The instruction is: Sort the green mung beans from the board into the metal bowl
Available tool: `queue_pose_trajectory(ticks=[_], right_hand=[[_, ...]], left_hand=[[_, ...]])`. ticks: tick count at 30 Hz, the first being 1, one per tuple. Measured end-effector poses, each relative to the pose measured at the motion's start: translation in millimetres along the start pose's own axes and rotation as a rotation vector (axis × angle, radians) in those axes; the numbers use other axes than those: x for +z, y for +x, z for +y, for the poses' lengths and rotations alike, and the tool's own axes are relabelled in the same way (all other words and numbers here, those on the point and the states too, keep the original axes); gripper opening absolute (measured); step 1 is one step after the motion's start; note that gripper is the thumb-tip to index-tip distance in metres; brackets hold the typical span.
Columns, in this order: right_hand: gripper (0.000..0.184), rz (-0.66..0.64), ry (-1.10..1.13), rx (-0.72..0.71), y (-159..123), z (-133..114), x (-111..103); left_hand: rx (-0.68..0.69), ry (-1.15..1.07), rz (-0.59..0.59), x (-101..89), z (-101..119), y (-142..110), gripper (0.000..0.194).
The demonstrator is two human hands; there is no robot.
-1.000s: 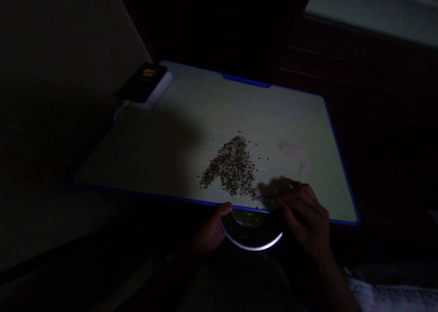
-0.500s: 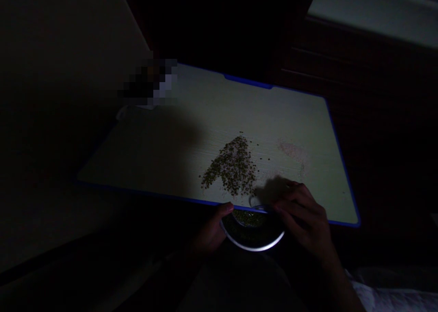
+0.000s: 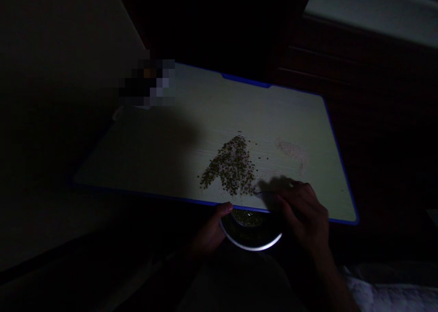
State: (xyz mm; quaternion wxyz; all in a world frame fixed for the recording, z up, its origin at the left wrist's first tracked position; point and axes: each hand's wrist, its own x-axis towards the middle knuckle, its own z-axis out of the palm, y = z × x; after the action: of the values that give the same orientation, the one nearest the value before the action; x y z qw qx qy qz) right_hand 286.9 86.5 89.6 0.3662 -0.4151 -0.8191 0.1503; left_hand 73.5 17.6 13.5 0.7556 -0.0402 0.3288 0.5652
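Small greenish seeds or beans (image 3: 236,163) lie scattered on a pale board with a blue rim (image 3: 219,111). Under the board's near edge is a round metal bowl (image 3: 251,243), with more of the green grains inside. My left hand (image 3: 212,230) grips the bowl's left side, its thumb at the board's blue edge. Over the near edge, my right hand (image 3: 304,211) is closed around what looks like a spoon (image 3: 264,193), whose thin end touches the board beside the pile. Its handle is hidden in the fingers.
Pinkish crumbs (image 3: 290,150) lie on the board to the right of the pile. A blurred-out object (image 3: 147,84) sits at its far left corner. Quilted pale cloth (image 3: 386,293) shows at bottom right. The surroundings are very dark.
My right hand has turned the spoon and moved its end from the near edge over the bowl up to the pile's lower right. The left hand and bowl stay put.
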Motion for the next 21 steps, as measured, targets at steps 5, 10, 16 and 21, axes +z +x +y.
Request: queue_pose_trajectory(ticks=[5, 10, 16, 21], right_hand=[[0.019, 0.023, -0.061, 0.127, 6, 12, -10], [0.018, 0.031, -0.072, 0.1, 17, 13, -10], [0.021, -0.063, -0.008, 0.031, 32, 9, -3], [0.019, -0.1, 0.069, -0.042, 24, 10, -13]], left_hand=[[0.026, -0.014, -0.013, 0.7, 1, -1, 0.068], [0.042, -0.019, -0.029, -0.3, 0, 0, 0.068], [0.029, -0.018, -0.021, -2.2, -1, 0, 0.07], [0.006, -0.024, -0.014, -0.8, -1, 0, 0.063]])
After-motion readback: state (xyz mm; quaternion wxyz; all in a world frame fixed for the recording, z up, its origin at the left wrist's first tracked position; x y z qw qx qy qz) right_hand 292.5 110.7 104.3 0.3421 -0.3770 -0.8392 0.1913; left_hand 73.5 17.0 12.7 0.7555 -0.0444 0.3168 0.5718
